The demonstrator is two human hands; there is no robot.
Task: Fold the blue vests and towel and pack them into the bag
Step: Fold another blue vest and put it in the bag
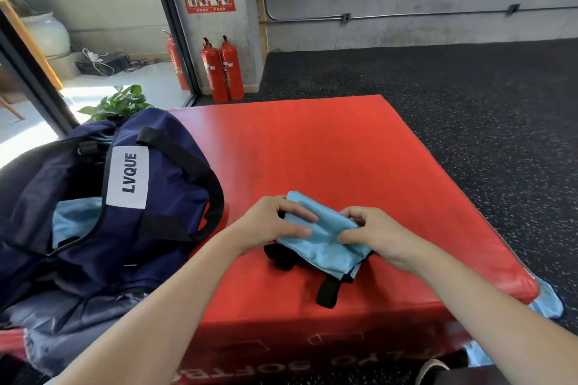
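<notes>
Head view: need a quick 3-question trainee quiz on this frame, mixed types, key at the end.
1. True or false: the folded blue vest lies on the red mat, gripped by both the left hand and the right hand.
2. Multiple choice: where is the navy bag relative to the vest? A) to its left B) to its right C) underneath it
3. Short answer: what colour is the fabric visible inside the bag's opening?

Key
1. True.
2. A.
3. Light blue, matching the vest.
</notes>
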